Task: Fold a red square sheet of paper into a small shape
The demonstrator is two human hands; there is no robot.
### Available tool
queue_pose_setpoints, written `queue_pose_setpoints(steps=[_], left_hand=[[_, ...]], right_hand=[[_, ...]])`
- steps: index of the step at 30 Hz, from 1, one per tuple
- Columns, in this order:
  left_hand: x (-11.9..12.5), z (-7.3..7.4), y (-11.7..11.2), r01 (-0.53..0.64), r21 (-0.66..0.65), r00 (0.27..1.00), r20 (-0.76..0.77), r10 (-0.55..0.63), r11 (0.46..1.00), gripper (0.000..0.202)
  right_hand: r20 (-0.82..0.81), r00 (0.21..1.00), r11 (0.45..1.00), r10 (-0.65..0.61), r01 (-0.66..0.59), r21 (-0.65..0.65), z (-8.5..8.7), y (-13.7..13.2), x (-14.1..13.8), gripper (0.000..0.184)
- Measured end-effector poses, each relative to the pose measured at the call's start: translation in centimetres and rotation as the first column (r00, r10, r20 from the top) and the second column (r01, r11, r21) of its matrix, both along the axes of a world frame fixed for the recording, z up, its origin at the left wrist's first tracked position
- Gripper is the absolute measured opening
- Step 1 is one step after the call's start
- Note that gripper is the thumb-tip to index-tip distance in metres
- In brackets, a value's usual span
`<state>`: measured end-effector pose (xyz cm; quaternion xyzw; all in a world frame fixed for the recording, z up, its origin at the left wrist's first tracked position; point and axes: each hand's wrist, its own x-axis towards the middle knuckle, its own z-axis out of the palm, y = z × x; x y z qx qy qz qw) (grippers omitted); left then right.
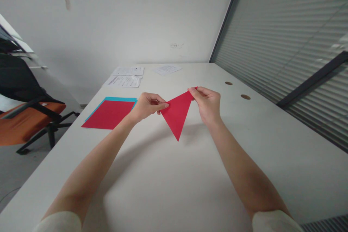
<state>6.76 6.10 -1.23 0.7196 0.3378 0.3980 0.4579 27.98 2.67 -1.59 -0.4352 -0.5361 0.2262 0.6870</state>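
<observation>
A red sheet of paper (pixel 177 114), folded into a triangle, hangs above the table between my two hands, one point facing down toward me. My left hand (pixel 149 106) pinches its left corner between thumb and fingers. At the upper right corner, my right hand (pixel 207 102) grips the paper the same way, with a small red tip showing past the fingers. To the left of my left hand lies a stack of paper, a red sheet (pixel 111 114) on top and a blue sheet (pixel 121 99) showing along its far and left edges.
Printed papers (pixel 125 81) lie at the far left of the white table (pixel 174 181), with another sheet (pixel 168 69) near the wall. Two round holes (pixel 245 97) pierce the right side. An orange and black chair (pixel 29 116) stands left; blinds (pixel 285 32) cover the right.
</observation>
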Motion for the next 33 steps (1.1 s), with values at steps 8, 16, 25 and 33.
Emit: queue_pose_setpoints(steps=[8, 16, 25, 33], left_hand=[[-0.03, -0.08, 0.05, -0.003, 0.005, 1.0, 0.01, 0.003, 1.0, 0.029], [-0.03, -0.08, 0.03, -0.003, -0.002, 1.0, 0.011, 0.003, 1.0, 0.028], [-0.06, -0.09, 0.0, -0.001, -0.001, 1.0, 0.013, 0.001, 1.0, 0.03], [-0.07, -0.02, -0.06, 0.01, -0.001, 0.999, 0.037, -0.01, 1.0, 0.03]], right_hand=[[-0.034, 0.999, 1.0, 0.013, -0.013, -0.024, 0.13, -0.04, -0.18, 0.029], [-0.055, 0.998, 1.0, 0.004, -0.005, -0.016, -0.27, 0.12, 0.03, 0.028], [-0.081, 0.996, 0.999, 0.039, -0.04, -0.006, -0.64, 0.44, 0.24, 0.029], [-0.152, 0.984, 0.995, 0.096, -0.098, -0.007, -0.51, 0.47, 0.02, 0.026]])
